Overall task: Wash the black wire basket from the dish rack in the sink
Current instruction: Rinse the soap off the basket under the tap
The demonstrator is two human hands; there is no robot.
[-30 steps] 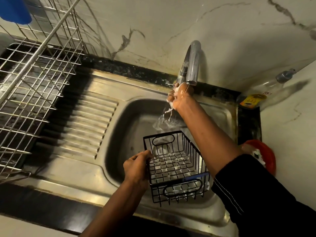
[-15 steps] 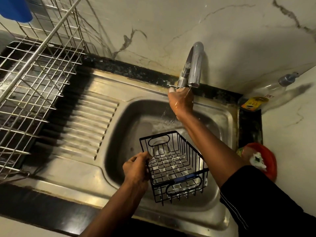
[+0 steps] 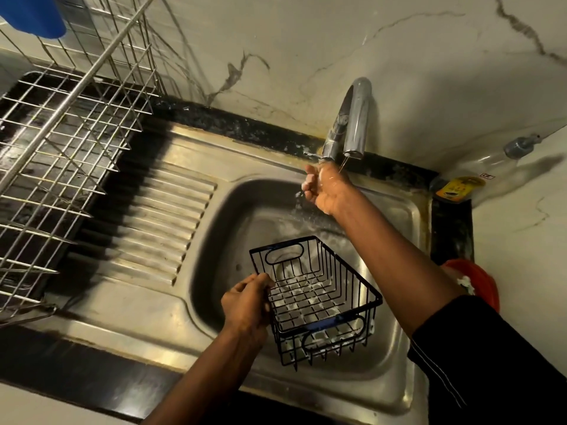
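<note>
Head view, change: a second ago a foamy stream runs off the right hand (image 3: 325, 188) under the tap (image 3: 353, 118); now only a thin trickle falls from the spout, and the hand sits just below the tap's base.
Head view, unchanged: the left hand (image 3: 247, 303) keeps its hold on the black wire basket (image 3: 319, 299) in much the same place.
Left hand: fingers curled over the basket's left rim, gripping it.
Right hand: wet, with foam on the curled fingers; I cannot tell whether they grip anything.
Basket's place: held over the basin of the sink (image 3: 211, 256), tilted, open side up, with suds on its floor wires.
Counts: two hands, one basket, one tap, one sink.
Around: one steel dish rack (image 3: 61, 142) on the left over the drainboard, one blue object (image 3: 33, 13) at the top left, one clear bottle (image 3: 491, 167) in the right corner of the tabletop, and one red object (image 3: 481, 283) behind the right arm.
</note>
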